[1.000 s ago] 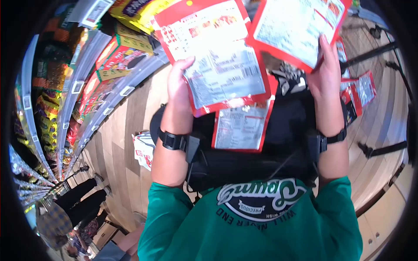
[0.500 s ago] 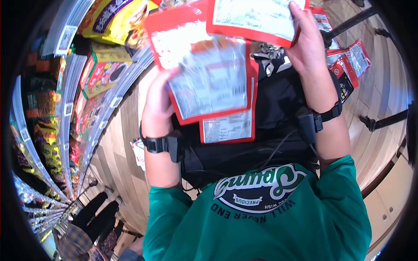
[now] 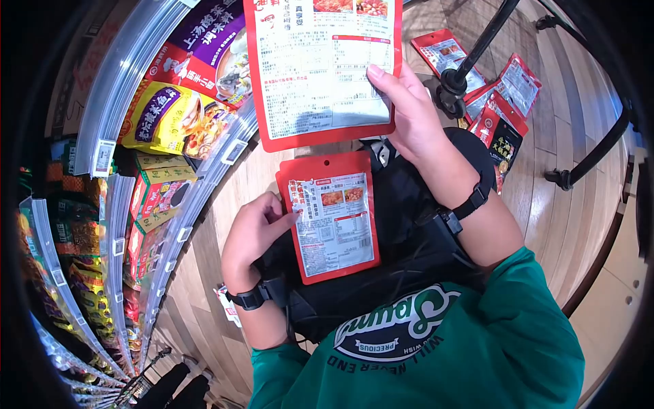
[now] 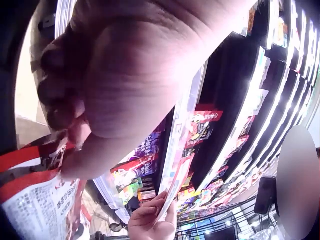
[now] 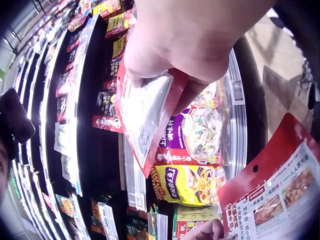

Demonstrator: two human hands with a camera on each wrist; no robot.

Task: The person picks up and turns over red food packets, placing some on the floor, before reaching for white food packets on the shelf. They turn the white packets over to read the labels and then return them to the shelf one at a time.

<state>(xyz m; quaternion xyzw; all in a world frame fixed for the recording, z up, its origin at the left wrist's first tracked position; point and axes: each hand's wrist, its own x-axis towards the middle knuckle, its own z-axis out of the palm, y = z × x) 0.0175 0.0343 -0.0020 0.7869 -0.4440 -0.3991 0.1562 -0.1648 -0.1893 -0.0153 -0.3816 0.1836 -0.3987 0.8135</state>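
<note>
In the head view my right hand (image 3: 412, 112) grips the right edge of a red-bordered food pouch (image 3: 300, 88), its thumb over the printed back. Below it, a second pouch (image 3: 334, 225) of the same kind lies over the black surface in front of my body, printed side up, with a hang hole at its top. My left hand (image 3: 255, 235) pinches that pouch's left edge between thumb and curled fingers. Seen from the left wrist, the thumb (image 4: 100, 155) crosses the pouch's red edge (image 4: 30, 185). The right wrist view shows the upper pouch (image 5: 145, 115) hanging from my right hand.
Several more red pouches (image 3: 504, 102) lie on the wooden floor to the right, beside a stand's black legs (image 3: 593, 153). On the left, shelves hold yellow and purple packets (image 3: 170, 119) and red-green boxes (image 3: 160, 191). A person's dark-clothed legs (image 3: 170, 388) show at lower left.
My left hand has come down from a raised pouch to the lower one's edge. The right hand's pouch has shifted left and lower. Three pouches showed around my hands earlier; two show now.
</note>
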